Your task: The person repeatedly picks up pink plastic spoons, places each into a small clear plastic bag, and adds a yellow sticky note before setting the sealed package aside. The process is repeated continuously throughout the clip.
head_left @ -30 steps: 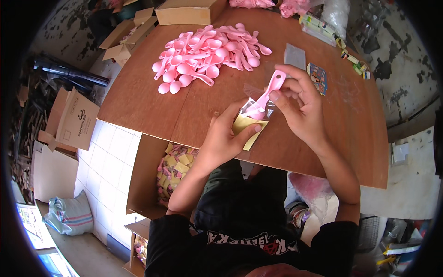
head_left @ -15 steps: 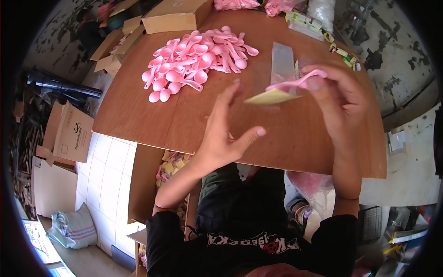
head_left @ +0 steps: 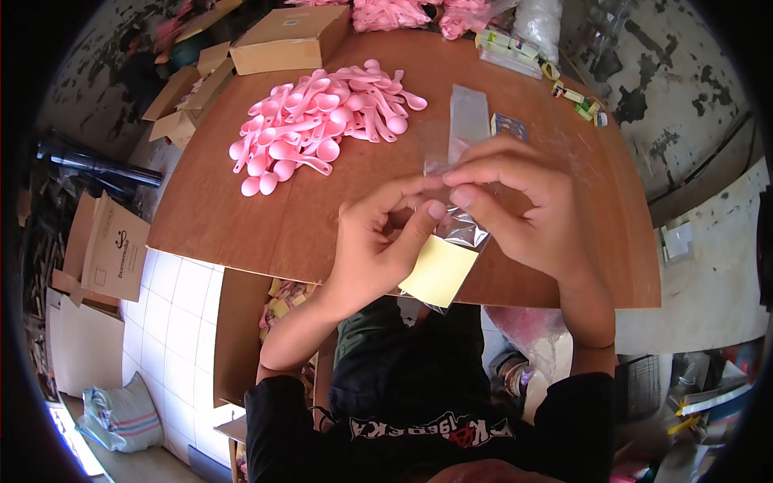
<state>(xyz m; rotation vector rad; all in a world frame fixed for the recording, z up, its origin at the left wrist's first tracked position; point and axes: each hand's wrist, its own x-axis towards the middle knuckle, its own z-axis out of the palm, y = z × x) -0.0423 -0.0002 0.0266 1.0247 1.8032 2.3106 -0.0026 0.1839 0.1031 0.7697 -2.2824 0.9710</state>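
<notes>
Fingers of both hands close on the upper part of a clear bag point(head_left: 465, 228) held in front of the person, over the near edge of the bench point(head_left: 278, 237). The left hand point(head_left: 377, 237) pinches it from its side; the right hand point(head_left: 527, 209) meets it there, thumb and forefinger nearly together. A yellow card point(head_left: 439, 271) shows through the lower part of the bag. The film is clear and partly covered, so I cannot tell whether the mouth is folded or a spoon sits behind the card.

The step in hand looks like working the bag's mouth, and the next move seems to call for a light, even grip that keeps the film straight.

Pink spoons point(head_left: 310, 121) lie heaped toward the bench's left edge, well apart from the hands. Just beyond the fingers lie flat clear sleeves point(head_left: 469, 113), with a small blue printed card point(head_left: 508, 126) beside them; these crowd the reach forward. A closed carton point(head_left: 288, 42) stands at the far left corner. Below the near edge, an open carton point(head_left: 240, 338) holds yellow-and-pink packets point(head_left: 278, 306).
</notes>
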